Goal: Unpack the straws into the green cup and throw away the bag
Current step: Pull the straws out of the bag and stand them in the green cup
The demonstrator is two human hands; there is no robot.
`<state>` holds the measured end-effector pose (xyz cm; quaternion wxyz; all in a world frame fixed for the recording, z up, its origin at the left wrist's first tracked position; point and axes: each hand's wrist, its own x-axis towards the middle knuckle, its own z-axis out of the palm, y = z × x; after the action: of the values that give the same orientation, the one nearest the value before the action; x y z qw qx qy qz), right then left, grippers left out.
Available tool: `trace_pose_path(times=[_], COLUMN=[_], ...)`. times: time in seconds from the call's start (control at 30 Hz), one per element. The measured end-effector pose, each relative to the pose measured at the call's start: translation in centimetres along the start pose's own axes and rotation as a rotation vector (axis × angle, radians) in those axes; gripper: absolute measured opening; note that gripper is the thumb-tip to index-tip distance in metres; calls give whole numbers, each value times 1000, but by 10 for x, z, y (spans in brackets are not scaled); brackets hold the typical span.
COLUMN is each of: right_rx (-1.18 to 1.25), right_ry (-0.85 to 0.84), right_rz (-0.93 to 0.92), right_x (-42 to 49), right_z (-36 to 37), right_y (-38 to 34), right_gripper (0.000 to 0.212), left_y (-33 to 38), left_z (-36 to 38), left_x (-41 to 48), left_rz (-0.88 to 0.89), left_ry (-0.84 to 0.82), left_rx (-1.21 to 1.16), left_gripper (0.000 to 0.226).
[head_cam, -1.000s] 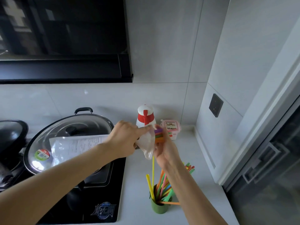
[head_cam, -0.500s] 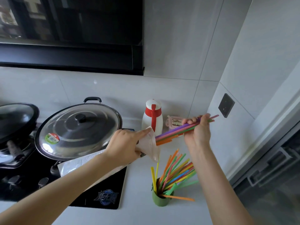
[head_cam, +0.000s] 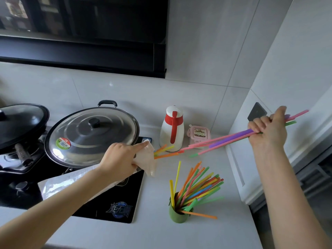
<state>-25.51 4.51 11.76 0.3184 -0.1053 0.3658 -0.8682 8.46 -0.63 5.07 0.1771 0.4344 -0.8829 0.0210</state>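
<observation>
Kitchen bench [head_cam: 206,236]: right grip [head_cam: 267,131] fisted on straws [head_cam: 230,140] now almost drawn clear of bag [head_cam: 145,159] w/ left grip [head_cam: 120,159] pinching its mouth, so next they go into green cup [head_cam: 177,215].

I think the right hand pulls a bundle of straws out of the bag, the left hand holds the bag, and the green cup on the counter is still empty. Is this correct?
Not quite. The head view shows the green cup already full of coloured straws. The rest holds: the right hand pulls a bundle of straws from the bag, which the left hand holds.
</observation>
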Motion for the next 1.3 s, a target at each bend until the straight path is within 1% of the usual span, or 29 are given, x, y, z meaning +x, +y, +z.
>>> trace_pose_path(times=[0.13,0.23,0.47,0.57,0.67,0.73,0.8,0.87,0.93,0.97,1.0,1.07,1.17,1.23,1.3], right_rx=[-142,-233,-516,-678,-809,-888,-942,-897,-834,-840,-867,-979,-1199,-1260,-1199], right_ry=[-28,-74,-323,-410,-497,-533,-541,-514,-509,-523,-550,-626,-720,-711,-638], right_rz=[-10,-12,17,-19,17,49,63,83,39,0,-29,-39,24,57,44], right_x=[-9,-26,-80,-90,-94,-94,-89,-84,-80,-79,-79,-80,-81,-80,-76], right_z=[-12,-18,-49,-59,-65,-68,-70,-69,-66,-65,-64,-63,-65,-64,-61], right_y=[-1,18,111,132,146,150,148,140,128,124,121,122,130,130,121], right_gripper=[49,51,44,41,45,44,33,21,16,13,14,26,36,33,29], left_y=[-9,-13,-10,-7,-5,-3,-3,-2,0,1,2,4,7,9,10], left_z=[0,2,4,3,1,0,0,2,3,4,5,6,6,5,3], left_x=[-4,-7,-13,-13,-12,-12,-10,-8,-6,-5,-4,-2,1,3,5], left_rz=[-46,-56,-51,-44,-35,-25,-12,1,8,11,16,24,38,45,50], left_ry=[6,4,-8,-15,-9,-3,6,21,26,26,26,29,35,29,27], left_rx=[-9,0,10,11,7,0,-4,-9,-21,-27,-32,-40,-46,-51,-47], left_gripper=[80,79,80,80,81,81,81,82,80,80,79,77,75,75,75])
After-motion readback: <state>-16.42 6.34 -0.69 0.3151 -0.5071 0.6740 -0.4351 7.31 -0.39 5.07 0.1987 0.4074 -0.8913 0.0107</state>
